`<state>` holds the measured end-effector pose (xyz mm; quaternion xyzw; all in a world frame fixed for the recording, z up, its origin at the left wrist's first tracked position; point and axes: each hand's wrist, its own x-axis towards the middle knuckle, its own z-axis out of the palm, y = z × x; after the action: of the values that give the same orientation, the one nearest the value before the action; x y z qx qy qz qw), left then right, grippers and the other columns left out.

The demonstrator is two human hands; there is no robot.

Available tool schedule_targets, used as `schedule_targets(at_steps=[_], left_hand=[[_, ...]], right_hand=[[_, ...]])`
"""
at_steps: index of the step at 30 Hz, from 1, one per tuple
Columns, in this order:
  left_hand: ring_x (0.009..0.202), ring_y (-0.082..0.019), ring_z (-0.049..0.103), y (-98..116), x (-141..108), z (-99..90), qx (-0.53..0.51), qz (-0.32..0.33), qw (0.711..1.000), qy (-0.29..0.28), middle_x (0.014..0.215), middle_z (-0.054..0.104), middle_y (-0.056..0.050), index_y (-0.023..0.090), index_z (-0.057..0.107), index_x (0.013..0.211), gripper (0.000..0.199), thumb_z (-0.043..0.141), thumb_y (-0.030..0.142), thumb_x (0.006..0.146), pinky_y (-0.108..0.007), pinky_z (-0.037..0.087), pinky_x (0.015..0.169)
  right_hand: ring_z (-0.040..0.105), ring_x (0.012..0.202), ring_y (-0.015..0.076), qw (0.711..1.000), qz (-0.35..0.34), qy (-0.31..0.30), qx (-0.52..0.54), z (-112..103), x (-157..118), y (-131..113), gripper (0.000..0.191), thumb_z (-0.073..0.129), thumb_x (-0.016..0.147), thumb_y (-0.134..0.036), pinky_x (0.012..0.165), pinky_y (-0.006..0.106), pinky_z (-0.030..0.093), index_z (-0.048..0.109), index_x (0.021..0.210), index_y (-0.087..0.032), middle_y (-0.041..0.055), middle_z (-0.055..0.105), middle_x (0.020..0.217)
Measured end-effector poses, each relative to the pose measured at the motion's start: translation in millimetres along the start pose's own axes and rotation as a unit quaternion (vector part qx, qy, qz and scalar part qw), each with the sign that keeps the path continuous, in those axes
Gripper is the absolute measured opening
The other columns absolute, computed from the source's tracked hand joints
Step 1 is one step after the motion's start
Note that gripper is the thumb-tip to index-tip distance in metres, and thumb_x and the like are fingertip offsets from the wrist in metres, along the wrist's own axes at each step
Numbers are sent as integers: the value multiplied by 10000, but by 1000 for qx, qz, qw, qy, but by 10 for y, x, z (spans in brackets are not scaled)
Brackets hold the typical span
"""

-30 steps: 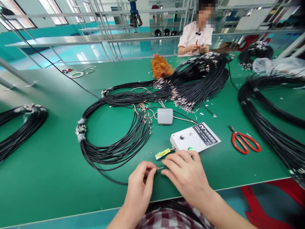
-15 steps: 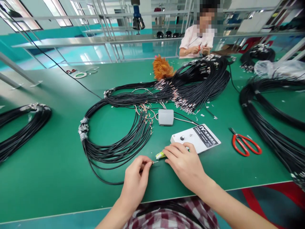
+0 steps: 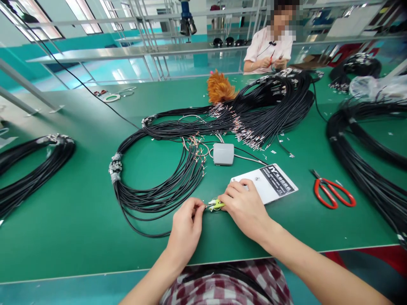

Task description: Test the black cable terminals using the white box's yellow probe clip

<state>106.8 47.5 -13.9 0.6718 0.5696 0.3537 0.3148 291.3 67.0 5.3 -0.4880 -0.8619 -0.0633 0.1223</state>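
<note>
My left hand (image 3: 187, 222) pinches the end of a black cable (image 3: 143, 232) that runs back to a coiled bundle (image 3: 152, 203). A thin wire tip sticks out from its fingertips. Just to the right, my right hand (image 3: 244, 207) has its fingers closed on a yellow-green clip (image 3: 218, 205), whose white jaws meet the wire tip. Behind my right hand lies a white control box (image 3: 273, 186) with a black label, partly covered by the fingers. A grey box (image 3: 223, 154) sits beyond it, beside the frayed copper ends of the bundle.
Red-handled pliers (image 3: 333, 192) lie at the right. Large black cable coils (image 3: 356, 140) rest at the right, with another coil (image 3: 41, 154) at the left. Behind stand a cable heap (image 3: 280, 110) and an orange fluffy duster (image 3: 219, 87). A person (image 3: 270, 51) works across the green table (image 3: 79, 237).
The clip in my right hand has come to the wire tip at my left hand, closing the small gap. Both hands have moved slightly away from the table's front edge. The view has shifted a little.
</note>
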Motion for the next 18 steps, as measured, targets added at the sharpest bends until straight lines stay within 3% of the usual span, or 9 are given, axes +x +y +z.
schedule_targets(at_steps=[8, 13, 15, 18], left_hand=[[637, -172, 609, -25, 32, 68, 14, 2, 1000, -7, 719, 643, -10, 207, 588, 802, 146, 490, 218, 909, -262, 450, 612], [603, -163, 614, -10, 28, 58, 10, 0, 1000, -16, 689, 642, -2, 206, 581, 788, 166, 475, 226, 915, -247, 460, 580], [604, -164, 618, -8, 26, 53, 8, 0, 1000, -17, 693, 647, -5, 204, 577, 788, 174, 469, 238, 920, -247, 463, 575], [595, -165, 612, -12, 32, 45, 3, 1, 1000, -15, 696, 651, -8, 204, 581, 792, 177, 470, 256, 920, -251, 464, 572]], right_hand=[[552, 853, 191, 1000, 4, 3, 11, -2, 0, 2, 118, 712, 835, -147, 829, 380, 265, 653, 750, -205, 2, 672, 747], [578, 933, 208, 1000, 14, 8, 12, -35, 8, -40, 109, 755, 802, -177, 884, 404, 270, 653, 829, -205, 20, 712, 852], [587, 1014, 223, 999, 10, 32, 35, -93, -50, -23, 144, 755, 818, -245, 928, 419, 269, 656, 914, -202, 35, 730, 964], [590, 1102, 215, 987, 39, 125, 96, -189, -274, 61, 163, 666, 900, -279, 985, 419, 276, 637, 1050, -221, 25, 728, 1106]])
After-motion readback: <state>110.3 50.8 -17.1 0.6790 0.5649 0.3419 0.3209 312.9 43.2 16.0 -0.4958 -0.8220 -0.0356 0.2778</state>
